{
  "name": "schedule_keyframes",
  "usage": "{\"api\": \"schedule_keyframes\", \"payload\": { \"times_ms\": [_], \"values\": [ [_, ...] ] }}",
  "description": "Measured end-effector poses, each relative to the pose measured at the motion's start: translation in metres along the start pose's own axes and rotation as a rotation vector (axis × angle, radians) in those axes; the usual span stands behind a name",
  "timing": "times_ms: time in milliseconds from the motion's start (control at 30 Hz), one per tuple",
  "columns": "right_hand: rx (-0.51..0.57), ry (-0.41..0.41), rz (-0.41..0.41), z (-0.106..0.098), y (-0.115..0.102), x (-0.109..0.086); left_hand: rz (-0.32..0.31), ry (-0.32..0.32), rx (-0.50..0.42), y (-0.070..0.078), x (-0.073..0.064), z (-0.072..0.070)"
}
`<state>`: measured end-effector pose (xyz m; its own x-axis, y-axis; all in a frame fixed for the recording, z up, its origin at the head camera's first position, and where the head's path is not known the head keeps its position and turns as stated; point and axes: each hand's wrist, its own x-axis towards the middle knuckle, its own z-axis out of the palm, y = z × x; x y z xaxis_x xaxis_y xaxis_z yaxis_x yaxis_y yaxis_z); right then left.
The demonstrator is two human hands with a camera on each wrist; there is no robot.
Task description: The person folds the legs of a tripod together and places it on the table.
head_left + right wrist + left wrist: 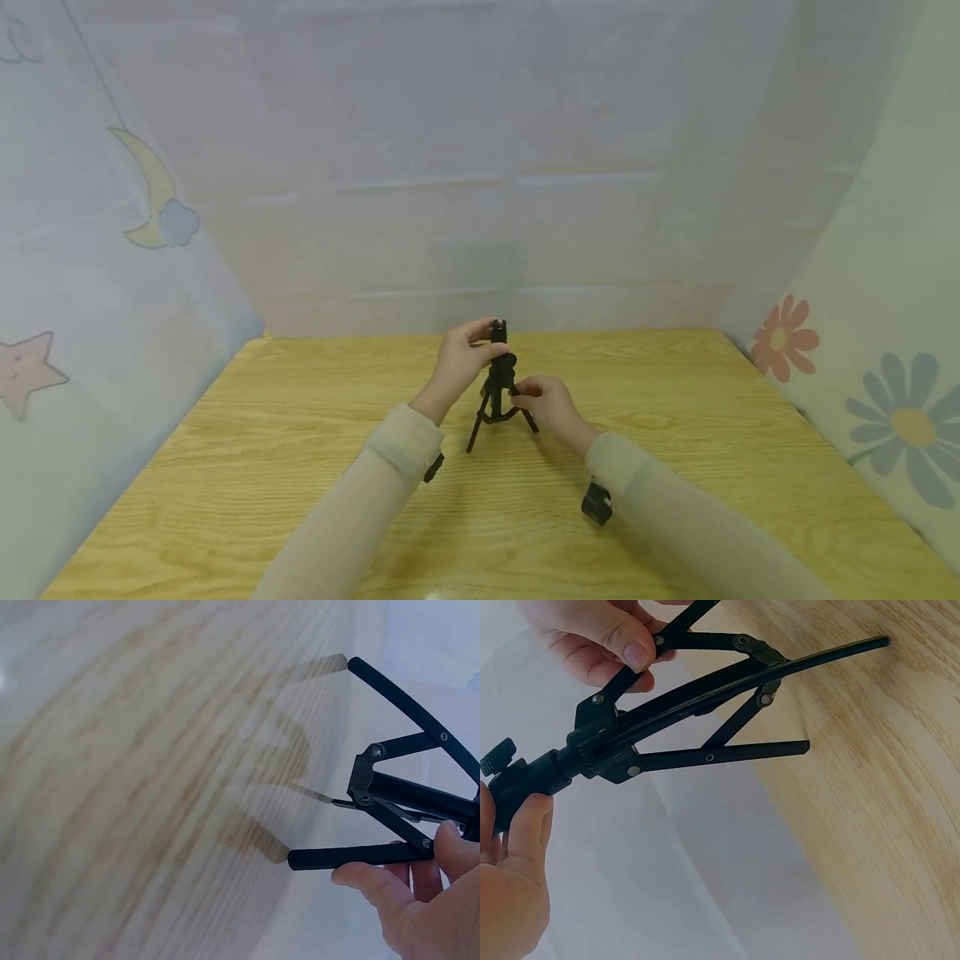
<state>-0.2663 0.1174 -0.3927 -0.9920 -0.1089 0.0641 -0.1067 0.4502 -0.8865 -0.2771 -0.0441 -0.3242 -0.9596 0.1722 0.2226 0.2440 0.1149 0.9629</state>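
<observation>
A small black tripod (496, 400) stands upright near the middle of the table, its legs spread and its feet right at the wood. My left hand (459, 360) grips the top section, thumb on the near side and fingers behind. Just above the leg joints, a ridged knob (498, 756) sticks out from that section. Lower on the right, my right hand (551, 404) pinches one leg (352, 856) between thumb and fingers, near its hinged brace. The braces join the legs to the centre column (420, 796).
The wood-grain table (300, 475) reaches back to a pale cloth wall (480, 233). Side walls carry a moon (153, 187) at left and flowers (911, 425) at right. Black devices (597, 503) sit at both wrists, below the sleeves.
</observation>
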Motion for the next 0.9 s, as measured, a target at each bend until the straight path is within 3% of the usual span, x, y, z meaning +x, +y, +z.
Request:
{"api": "schedule_keyframes", "payload": {
  "times_ms": [367, 733, 900],
  "values": [
    [0.127, -0.034, 0.017, -0.0035, 0.0071, 0.0039, -0.016, -0.022, -0.023, 0.0035, -0.0005, 0.0024],
    [0.091, 0.001, 0.002, -0.0023, -0.0001, -0.0003, -0.026, -0.048, -0.079, 0.0015, 0.0016, 0.0011],
    [0.160, 0.007, 0.016, 0.0009, 0.0022, 0.0002, -0.041, -0.056, -0.140, -0.0003, 0.0011, 0.0010]
  ]
}}
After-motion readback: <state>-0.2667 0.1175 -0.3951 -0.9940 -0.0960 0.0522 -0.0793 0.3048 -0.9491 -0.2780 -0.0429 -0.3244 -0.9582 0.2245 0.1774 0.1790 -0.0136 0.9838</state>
